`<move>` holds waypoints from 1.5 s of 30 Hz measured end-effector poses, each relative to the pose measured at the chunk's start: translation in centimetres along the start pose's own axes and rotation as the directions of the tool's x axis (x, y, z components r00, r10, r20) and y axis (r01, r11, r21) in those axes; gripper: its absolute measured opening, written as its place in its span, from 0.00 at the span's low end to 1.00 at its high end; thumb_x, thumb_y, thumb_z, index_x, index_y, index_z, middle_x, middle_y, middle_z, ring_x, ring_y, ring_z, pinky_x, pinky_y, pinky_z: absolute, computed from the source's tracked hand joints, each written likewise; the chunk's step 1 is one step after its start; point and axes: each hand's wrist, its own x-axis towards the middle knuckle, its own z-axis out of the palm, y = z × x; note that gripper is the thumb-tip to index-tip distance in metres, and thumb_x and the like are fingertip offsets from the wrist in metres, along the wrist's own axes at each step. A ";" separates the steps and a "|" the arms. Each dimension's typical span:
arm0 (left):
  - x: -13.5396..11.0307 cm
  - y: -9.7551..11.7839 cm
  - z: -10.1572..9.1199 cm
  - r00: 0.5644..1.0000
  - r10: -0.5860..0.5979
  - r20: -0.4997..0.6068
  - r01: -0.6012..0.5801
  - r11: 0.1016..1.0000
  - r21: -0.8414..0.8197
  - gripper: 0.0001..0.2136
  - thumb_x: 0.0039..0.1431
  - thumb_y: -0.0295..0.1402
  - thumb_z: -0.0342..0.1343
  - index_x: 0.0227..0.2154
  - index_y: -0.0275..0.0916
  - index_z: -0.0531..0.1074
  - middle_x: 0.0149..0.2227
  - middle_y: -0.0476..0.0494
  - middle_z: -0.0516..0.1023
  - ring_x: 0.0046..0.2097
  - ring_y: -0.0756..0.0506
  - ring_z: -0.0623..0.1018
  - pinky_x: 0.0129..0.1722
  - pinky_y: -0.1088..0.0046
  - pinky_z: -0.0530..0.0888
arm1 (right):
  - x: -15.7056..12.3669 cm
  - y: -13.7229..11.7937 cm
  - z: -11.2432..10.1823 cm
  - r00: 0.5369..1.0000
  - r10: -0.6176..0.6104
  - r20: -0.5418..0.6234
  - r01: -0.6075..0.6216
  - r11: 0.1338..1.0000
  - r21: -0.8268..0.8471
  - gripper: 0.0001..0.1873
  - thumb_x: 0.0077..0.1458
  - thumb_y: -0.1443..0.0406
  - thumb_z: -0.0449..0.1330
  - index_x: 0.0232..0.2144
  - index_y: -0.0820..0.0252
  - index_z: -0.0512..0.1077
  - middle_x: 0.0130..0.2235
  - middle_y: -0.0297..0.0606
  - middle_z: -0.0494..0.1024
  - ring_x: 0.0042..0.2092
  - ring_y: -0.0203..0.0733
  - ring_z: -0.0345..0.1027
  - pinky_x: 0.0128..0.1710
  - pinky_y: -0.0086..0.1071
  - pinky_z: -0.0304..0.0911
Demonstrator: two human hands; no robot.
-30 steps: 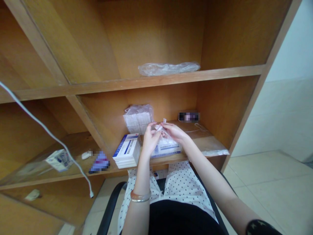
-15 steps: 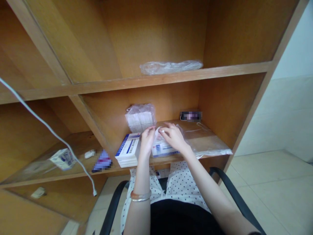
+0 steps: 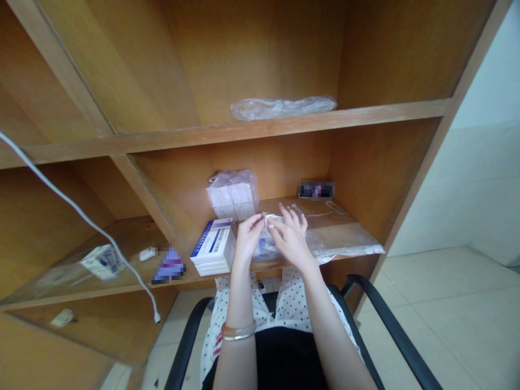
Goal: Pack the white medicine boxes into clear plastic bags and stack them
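Two bare hands work just above a honey-brown wooden shelf (image 3: 349,260), on a soft clear plastic bag (image 3: 262,241) holding something white and blue, hard to make out behind the fingers. Left hand (image 3: 248,235), with a shiny metal bangle (image 3: 239,331) on the wrist, is closed to a pinch on the bag's gathered top; right hand (image 3: 291,238) is half open against the bag, fingers spread, grip unclear. Bag sits near the shelf's near edge, between the hands. It looks light, thin, slippery and easily creased, best held at the gathered top. Just left of it, a stack of three white-and-blue cardboard boxes (image 3: 213,248), stiff and squared; farther back, one clear bag of white packets (image 3: 232,195); to the right, one flat clear plastic film (image 3: 345,238); far left, one white cable (image 3: 81,216) hanging
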 end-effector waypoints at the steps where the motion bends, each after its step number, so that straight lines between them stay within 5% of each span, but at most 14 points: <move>1: -0.1 0.1 0.0 1.000 0.005 0.009 -0.005 1.000 -0.004 0.15 0.51 0.35 0.59 0.40 0.33 0.76 0.45 0.37 0.79 0.47 0.43 0.77 0.52 0.64 0.69 | -0.1 0.0 0.1 1.000 -0.002 0.000 0.002 1.000 0.013 0.17 0.61 0.61 0.50 0.50 0.44 0.72 0.65 0.39 0.55 0.65 0.53 0.45 0.60 0.58 0.33; 9: -0.4 -0.3 -0.8 0.960 0.197 -0.200 -0.142 0.956 0.258 0.11 0.56 0.38 0.54 0.34 0.36 0.74 0.36 0.42 0.78 0.40 0.45 0.76 0.45 0.68 0.70 | -0.2 0.2 0.1 0.991 0.075 -0.108 -0.044 0.964 0.264 0.14 0.60 0.59 0.52 0.44 0.42 0.76 0.59 0.33 0.67 0.62 0.48 0.53 0.60 0.56 0.35; 16: 0.0 -2.2 -1.7 0.868 0.278 -0.411 -0.020 0.847 0.531 0.06 0.54 0.34 0.53 0.29 0.38 0.73 0.34 0.44 0.75 0.41 0.44 0.73 0.47 0.65 0.68 | 0.1 3.5 0.3 0.922 0.340 -0.186 -0.160 0.771 0.616 0.16 0.57 0.59 0.53 0.33 0.57 0.79 0.46 0.43 0.76 0.53 0.46 0.65 0.55 0.42 0.54; 23: -0.3 -1.4 -1.3 0.868 0.191 -0.458 0.134 0.798 0.587 0.06 0.54 0.34 0.51 0.28 0.39 0.72 0.34 0.43 0.72 0.42 0.42 0.73 0.49 0.64 0.68 | 0.1 5.0 1.2 0.890 0.455 0.000 -0.297 0.583 0.756 0.18 0.53 0.54 0.55 0.32 0.62 0.76 0.39 0.43 0.78 0.46 0.49 0.69 0.51 0.41 0.59; 30: -1.5 1.4 -0.3 0.915 0.061 -0.398 0.271 0.637 0.721 0.08 0.59 0.30 0.43 0.34 0.38 0.67 0.37 0.37 0.74 0.42 0.40 0.75 0.46 0.63 0.69 | -0.1 4.7 1.0 0.886 0.463 0.009 -0.300 0.558 0.774 0.17 0.52 0.55 0.56 0.33 0.63 0.76 0.40 0.43 0.79 0.46 0.49 0.70 0.50 0.40 0.61; 37: -3.0 4.8 0.3 0.931 -0.136 -0.339 0.365 0.322 0.874 0.15 0.61 0.36 0.38 0.39 0.37 0.69 0.40 0.28 0.76 0.44 0.33 0.77 0.40 0.58 0.69 | -0.2 5.8 2.1 0.879 0.462 0.115 -0.368 0.505 0.781 0.31 0.55 0.57 0.54 0.60 0.60 0.61 0.63 0.42 0.59 0.64 0.44 0.53 0.61 0.42 0.50; 45: -3.4 5.3 -0.2 0.880 -0.336 -0.336 0.447 0.345 0.826 0.25 0.62 0.46 0.35 0.40 0.30 0.70 0.38 0.19 0.77 0.43 0.28 0.77 0.41 0.54 0.68 | -0.4 6.5 3.0 0.888 0.444 0.116 -0.375 0.556 0.742 0.24 0.56 0.58 0.49 0.51 0.61 0.70 0.55 0.43 0.72 0.56 0.46 0.64 0.56 0.40 0.57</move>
